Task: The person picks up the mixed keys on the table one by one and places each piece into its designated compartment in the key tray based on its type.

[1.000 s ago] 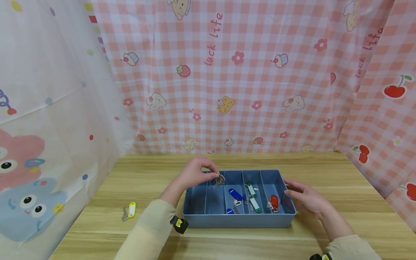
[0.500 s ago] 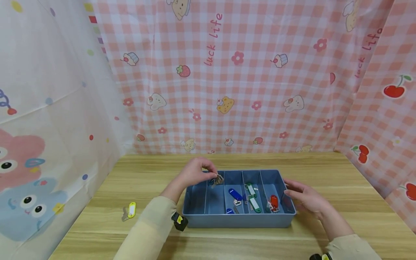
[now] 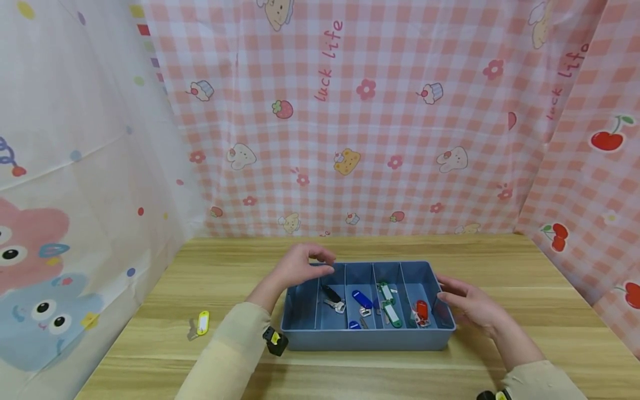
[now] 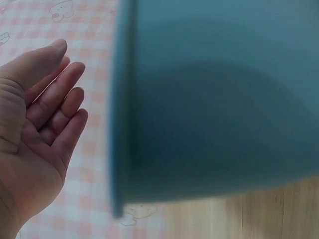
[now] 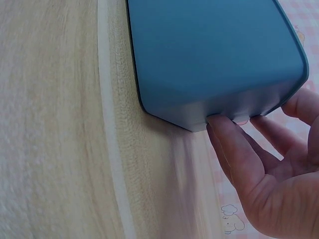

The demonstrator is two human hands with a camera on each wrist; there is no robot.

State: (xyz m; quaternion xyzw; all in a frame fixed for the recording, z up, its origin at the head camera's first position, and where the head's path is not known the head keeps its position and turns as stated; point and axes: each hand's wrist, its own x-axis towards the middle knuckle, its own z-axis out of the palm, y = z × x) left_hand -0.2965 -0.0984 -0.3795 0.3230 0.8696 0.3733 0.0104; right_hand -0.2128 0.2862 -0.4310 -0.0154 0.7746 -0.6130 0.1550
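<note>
My left hand (image 3: 302, 264) hovers above the left part of the blue divided box (image 3: 370, 340), its thumb and fingers apart and holding nothing. Below it, a key with a black tag (image 3: 330, 294) lies in the second compartment from the left. Blue key tags (image 3: 362, 299) sit in the middle compartment, green key tags (image 3: 392, 314) in the fourth, and a red key tag (image 3: 422, 309) with keys in the rightmost. My right hand (image 5: 279, 179) touches the box's right end wall with its fingertips, the thumb by the rim.
A key with a yellow tag (image 3: 202, 323) lies on the wooden table (image 3: 240, 261), left of the box. Behind the table hangs a pink checked cloth (image 3: 310, 128), with a white patterned cloth (image 3: 110, 166) on the left side.
The left hand has let go of the black-tagged key, which has dropped into the second compartment. Its thumb and fingers have parted. The right hand has stayed at the box's end.
</note>
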